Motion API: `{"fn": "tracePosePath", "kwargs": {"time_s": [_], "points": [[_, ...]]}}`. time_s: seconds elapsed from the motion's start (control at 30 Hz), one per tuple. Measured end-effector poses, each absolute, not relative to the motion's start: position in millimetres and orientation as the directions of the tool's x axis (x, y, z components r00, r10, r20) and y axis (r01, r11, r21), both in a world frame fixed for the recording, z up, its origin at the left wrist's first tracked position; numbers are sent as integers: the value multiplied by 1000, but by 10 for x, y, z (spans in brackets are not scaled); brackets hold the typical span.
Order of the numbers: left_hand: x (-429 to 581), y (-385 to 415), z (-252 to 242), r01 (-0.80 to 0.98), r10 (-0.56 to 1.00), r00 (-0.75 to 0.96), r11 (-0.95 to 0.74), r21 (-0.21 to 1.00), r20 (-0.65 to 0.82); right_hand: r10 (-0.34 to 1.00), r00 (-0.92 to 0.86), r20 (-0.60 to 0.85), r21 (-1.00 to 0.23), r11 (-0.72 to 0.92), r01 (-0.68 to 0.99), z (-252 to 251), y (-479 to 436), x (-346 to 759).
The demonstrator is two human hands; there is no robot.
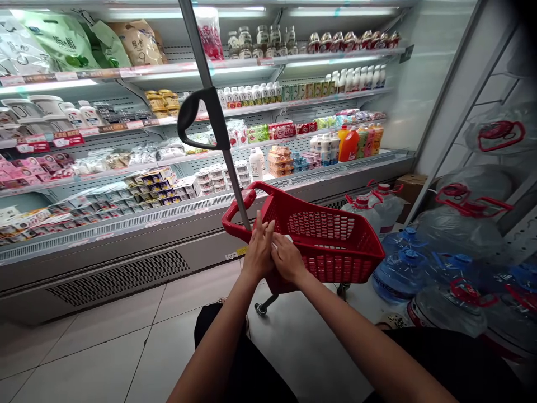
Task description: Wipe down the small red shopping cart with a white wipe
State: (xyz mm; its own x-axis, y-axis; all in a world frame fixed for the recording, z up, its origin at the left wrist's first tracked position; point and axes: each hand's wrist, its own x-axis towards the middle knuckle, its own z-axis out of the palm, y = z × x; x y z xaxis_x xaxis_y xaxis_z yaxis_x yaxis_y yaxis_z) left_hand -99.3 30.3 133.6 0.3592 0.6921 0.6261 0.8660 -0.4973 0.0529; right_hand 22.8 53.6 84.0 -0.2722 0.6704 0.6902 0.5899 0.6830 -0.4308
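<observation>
Red basket [331, 264] just beyond loosely extended left fingers [259, 225], right fingers [283, 246] close beside, their hold unclear

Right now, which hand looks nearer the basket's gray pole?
The left hand: its raised fingers are close to the gray pole; the right hand is farther along the red rolling basket.

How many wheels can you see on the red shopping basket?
2: one wheel below the red shopping basket at picture left, another wheel under its right part. Others may be hidden.
</observation>
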Motion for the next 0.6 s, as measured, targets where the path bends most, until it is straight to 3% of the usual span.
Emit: {"fn": "tracePosePath", "kwargs": {"time_s": [0.13, 0.33, 0.43, 0.6], "points": [[-906, 261, 1220, 878, 693, 432, -469, -95, 577, 659, -296, 691, -329, 652, 683, 555, 399, 826], [-806, 249, 1119, 888, 702, 424, -445, -112, 572, 705, -185, 684, -246, 462, 852, 198, 249, 1855], [-750, 247, 1121, 884, 706, 434, -453, -113, 559, 716, -125, 687, -275, 414, 868, 261, 282, 1751], [-685, 240, 1087, 891, 723, 437, -429, -149, 534, 698, -214, 683, -290, 528, 798, 544, 385, 1011]]}}
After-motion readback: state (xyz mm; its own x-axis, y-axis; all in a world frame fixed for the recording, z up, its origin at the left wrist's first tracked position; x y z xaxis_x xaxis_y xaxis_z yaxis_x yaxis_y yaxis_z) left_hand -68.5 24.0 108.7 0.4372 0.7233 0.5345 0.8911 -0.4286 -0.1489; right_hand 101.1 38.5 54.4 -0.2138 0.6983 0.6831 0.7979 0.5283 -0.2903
